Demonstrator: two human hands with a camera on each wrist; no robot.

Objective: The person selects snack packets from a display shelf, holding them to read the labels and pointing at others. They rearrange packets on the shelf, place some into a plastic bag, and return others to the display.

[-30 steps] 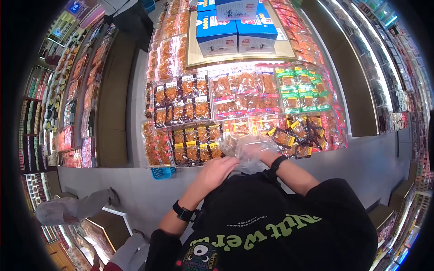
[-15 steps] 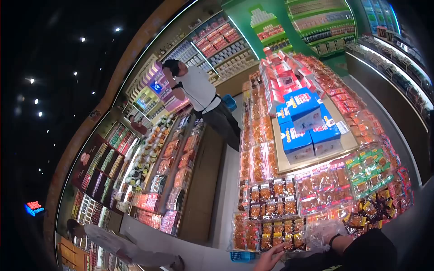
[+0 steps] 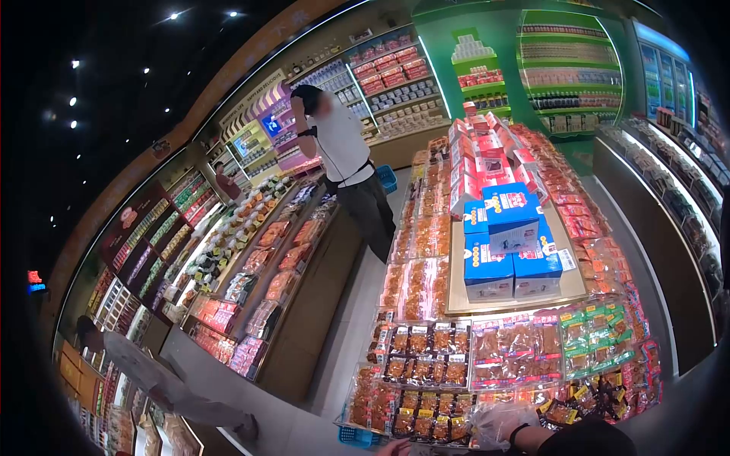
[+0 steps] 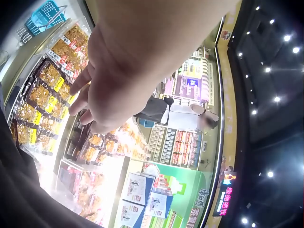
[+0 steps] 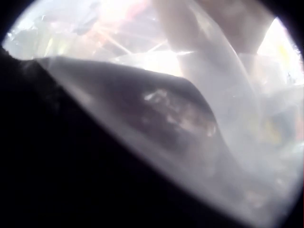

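My left hand hangs over packaged snacks in the left wrist view, its fingers loosely bent and holding nothing; only a bit of that hand shows at the head view's bottom edge. Clear plastic surrounds my right hand at the near edge of the display, left of dark snack packets. Blurred clear plastic fills much of the right wrist view, with part of the hand behind it. How the right fingers lie is hidden.
Blue-and-white boxes stand on a raised board amid the packets. A person in a white top stands left of the display; another is at lower left. A blue basket sits below the display's near-left corner.
The head view has tilted up from my shirt to the shop shelves and ceiling. My hands now sit at its bottom edge, the left mostly out of frame.
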